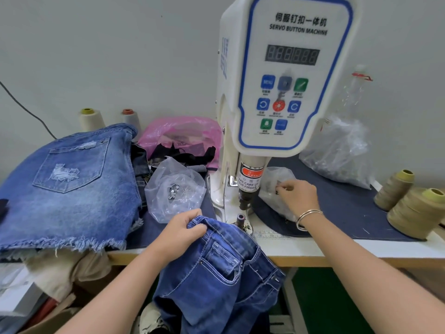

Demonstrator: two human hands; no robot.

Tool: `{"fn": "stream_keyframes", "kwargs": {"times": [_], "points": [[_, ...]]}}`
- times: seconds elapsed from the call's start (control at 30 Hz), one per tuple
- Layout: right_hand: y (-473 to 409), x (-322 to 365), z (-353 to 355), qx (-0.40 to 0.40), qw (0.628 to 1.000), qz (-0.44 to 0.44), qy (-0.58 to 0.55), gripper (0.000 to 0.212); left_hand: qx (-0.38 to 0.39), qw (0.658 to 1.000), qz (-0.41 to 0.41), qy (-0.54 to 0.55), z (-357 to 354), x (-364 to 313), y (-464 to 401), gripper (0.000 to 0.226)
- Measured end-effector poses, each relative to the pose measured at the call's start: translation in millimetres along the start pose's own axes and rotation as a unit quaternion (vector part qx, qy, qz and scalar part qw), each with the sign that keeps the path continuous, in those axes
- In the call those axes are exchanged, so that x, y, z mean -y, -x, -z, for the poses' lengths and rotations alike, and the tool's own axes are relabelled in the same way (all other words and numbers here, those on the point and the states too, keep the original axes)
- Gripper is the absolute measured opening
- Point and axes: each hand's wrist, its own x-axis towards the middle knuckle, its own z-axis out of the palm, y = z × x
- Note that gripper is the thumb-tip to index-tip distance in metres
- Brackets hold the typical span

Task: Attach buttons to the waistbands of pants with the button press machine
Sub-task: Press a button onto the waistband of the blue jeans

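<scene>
The step in hand looks like loading: the person is fetching a button part before the pants go under the press. The left hand (179, 233) grips the waistband of the dark jeans (224, 268), fingers curled over the bunched edge, holding it just in front of the lower die (240, 219) of the machine (284, 75); the rest of the jeans hangs off the table (313, 251) edge toward the floor. The right hand (297, 197) reaches into a small clear bag (272, 186) beside the press head and pinches something small between thumb and fingertips, probably a button or its stud, though it is too small to tell which. The next move likely calls for seating that piece on the die or in the upper punch (245, 201), then sliding the waistband flat over the die with fingers kept out of the stroke, as the warning label urges. A second bag (173, 189) with metal pieces lies near the left hand, and finished shorts (69, 184) are piled at the left. The display digits are unreadable, no pedal is in view, and the spot on the waistband meant for the button is hidden in the folds.
</scene>
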Motion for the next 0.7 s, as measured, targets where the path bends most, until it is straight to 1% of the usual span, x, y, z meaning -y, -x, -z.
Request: {"fn": "stream_keyframes", "kwargs": {"times": [0.03, 0.07, 0.1, 0.13, 0.2, 0.23, 0.3, 0.37, 0.43, 0.57, 0.63, 0.7], "points": [[10, 2, 5, -0.028, 0.996, -0.012, -0.079, 0.014, -0.009, 1.0, -0.005, -0.004, -2, 1, 0, 0.019], [21, 5, 8, -0.039, 0.987, -0.024, -0.157, 0.01, -0.02, 1.0, -0.012, -0.012, -4, 2, -1, 0.019], [36, 10, 11, -0.026, 0.973, -0.036, -0.227, 0.009, -0.03, 0.999, -0.019, -0.022, -7, 3, -2, 0.018], [52, 16, 11, 0.01, 0.958, -0.05, -0.282, 0.009, -0.037, 0.999, -0.025, -0.028, -8, 3, -3, 0.018], [82, 28, 6, 0.119, 0.925, -0.085, -0.352, 0.008, -0.043, 0.998, -0.033, -0.036, -10, 4, -4, 0.019], [92, 33, 4, 0.165, 0.902, -0.102, -0.385, 0.008, -0.043, 0.998, -0.035, -0.042, -10, 4, -4, 0.019], [102, 42, 4, 0.214, 0.853, -0.129, -0.459, 0.01, -0.043, 0.997, -0.036, -0.052, -10, 5, -3, 0.02], [103, 49, 7, 0.234, 0.816, -0.148, -0.507, 0.014, -0.044, 0.997, -0.034, -0.054, -10, 6, -3, 0.02], [102, 54, 7, 0.242, 0.794, -0.165, -0.533, 0.025, -0.044, 0.997, -0.035, -0.055, -10, 6, -3, 0.021], [102, 59, 5, 0.272, 0.74, -0.207, -0.58, 0.025, -0.048, 0.997, -0.029, -0.056, -10, 6, -4, 0.018], [103, 60, 4, 0.291, 0.698, -0.247, -0.605, 0.021, -0.047, 0.997, -0.026, -0.056, -10, 6, -4, 0.018], [103, 60, 5, 0.316, 0.64, -0.287, -0.638, 0.012, -0.048, 0.997, -0.022, -0.055, -10, 6, -4, 0.019]]}}
